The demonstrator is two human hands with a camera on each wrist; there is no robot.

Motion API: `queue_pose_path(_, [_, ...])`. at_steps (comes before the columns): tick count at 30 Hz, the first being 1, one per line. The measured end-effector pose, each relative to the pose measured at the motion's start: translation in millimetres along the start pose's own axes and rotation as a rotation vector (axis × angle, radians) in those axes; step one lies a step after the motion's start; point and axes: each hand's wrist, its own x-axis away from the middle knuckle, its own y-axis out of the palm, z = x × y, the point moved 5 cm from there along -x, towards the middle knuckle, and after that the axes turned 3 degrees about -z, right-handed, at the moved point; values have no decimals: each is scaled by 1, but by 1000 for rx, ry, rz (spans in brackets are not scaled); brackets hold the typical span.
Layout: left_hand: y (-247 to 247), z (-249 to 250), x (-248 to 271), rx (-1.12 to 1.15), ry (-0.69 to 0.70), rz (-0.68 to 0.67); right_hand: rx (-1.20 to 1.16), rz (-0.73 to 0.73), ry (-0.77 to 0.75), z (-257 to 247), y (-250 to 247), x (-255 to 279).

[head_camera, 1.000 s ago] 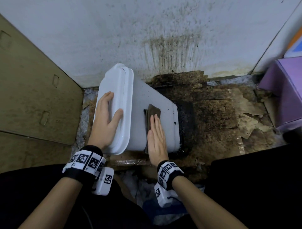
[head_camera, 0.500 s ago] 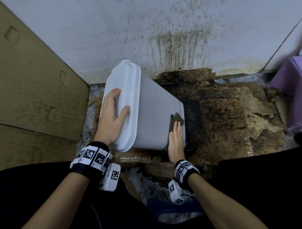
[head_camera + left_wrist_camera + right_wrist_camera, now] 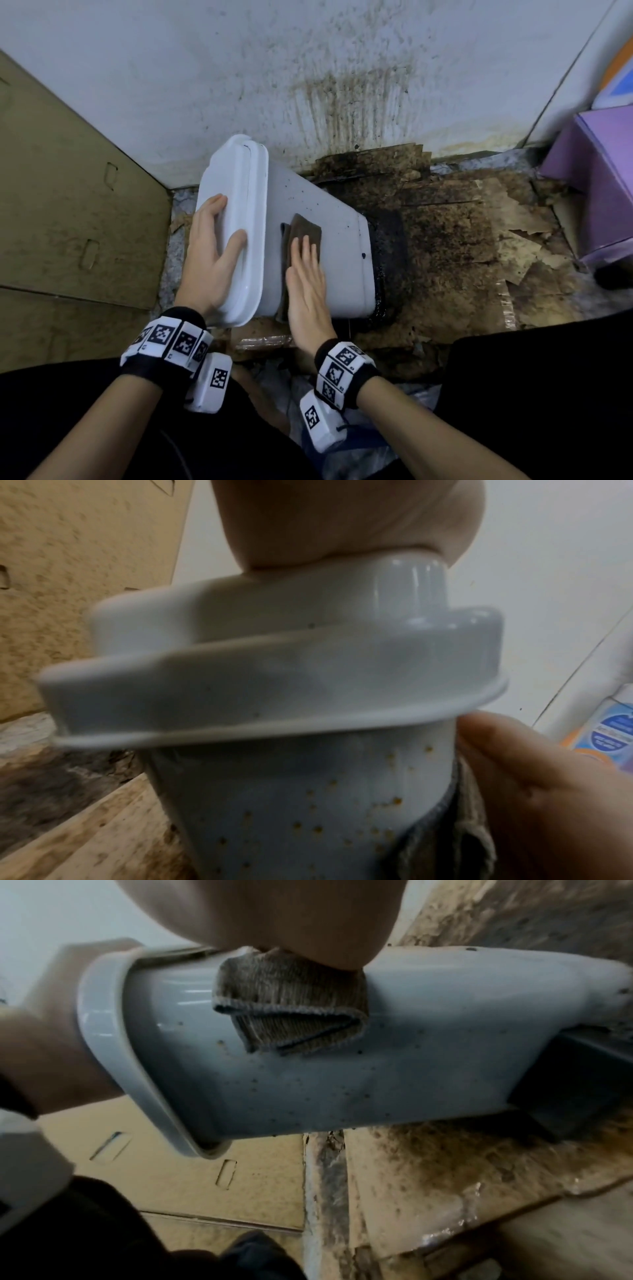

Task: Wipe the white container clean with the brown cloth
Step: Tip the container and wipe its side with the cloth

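The white container [image 3: 329, 240] lies tilted on its side on the floor, its lid [image 3: 239, 212] to the left. Dark specks dot its wall [image 3: 308, 1085] and orange-brown ones show in the left wrist view [image 3: 308, 818]. My left hand [image 3: 214, 253] rests flat on the lid with straight fingers, thumb over the lid's rim. My right hand [image 3: 306, 274] presses the folded brown cloth [image 3: 305, 233] flat against the container's upper side, just right of the lid. The cloth [image 3: 291, 1007] hangs partly over the near side.
A stained white wall [image 3: 342, 85] stands close behind. Dirty, torn cardboard [image 3: 462, 240] covers the floor to the right. A brown cardboard panel [image 3: 68, 205] is on the left and a purple box [image 3: 599, 178] at the right. My dark-clothed legs [image 3: 531, 394] fill the bottom.
My right hand slid the cloth from the container's right end back left to beside the lid. The left hand stayed on the lid.
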Motion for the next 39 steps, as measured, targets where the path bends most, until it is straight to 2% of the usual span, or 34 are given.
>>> queue_pose_path(5, [3, 3, 1, -14, 12, -4, 173, -1, -81, 10, -12, 4])
queue_pose_path(9, [6, 7, 1, -8, 7, 3, 219, -25, -113, 30, -29, 2])
queue_pose_path(15, [6, 7, 2, 8, -10, 2, 138, 47, 56, 87, -44, -2])
queue_pose_path(18, [6, 7, 2, 10, -10, 8, 107, 70, 188, 113, -51, -3])
queue_pose_path(22, [4, 7, 4, 42, -29, 9, 78, 70, 294, 130, -52, -6])
queue_pose_path(32, [0, 1, 4, 42, -24, 12, 0, 83, 308, 111, -46, -9])
queue_pose_path(39, [2, -1, 3, 0, 14, -34, 29, 35, 26, 27, -15, -4])
